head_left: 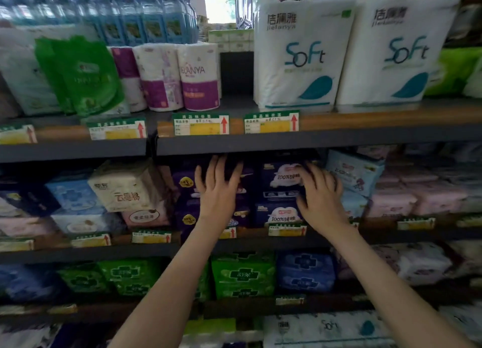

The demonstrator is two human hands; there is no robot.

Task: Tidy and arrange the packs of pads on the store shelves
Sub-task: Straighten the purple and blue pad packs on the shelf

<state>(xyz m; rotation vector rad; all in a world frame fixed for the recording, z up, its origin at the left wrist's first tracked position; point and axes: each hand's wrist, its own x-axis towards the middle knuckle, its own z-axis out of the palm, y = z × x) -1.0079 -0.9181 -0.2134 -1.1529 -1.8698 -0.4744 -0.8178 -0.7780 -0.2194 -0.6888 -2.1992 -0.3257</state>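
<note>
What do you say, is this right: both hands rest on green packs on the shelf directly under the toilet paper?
Not quite. The head view shows the left hand and right hand resting on dark purple packs, not green, on the shelf directly under the toilet paper. The green packs lie one shelf lower.

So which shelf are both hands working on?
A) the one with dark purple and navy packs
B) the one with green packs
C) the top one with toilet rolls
A: the left hand and right hand both lie on the dark packs, below the toilet rolls.
</note>
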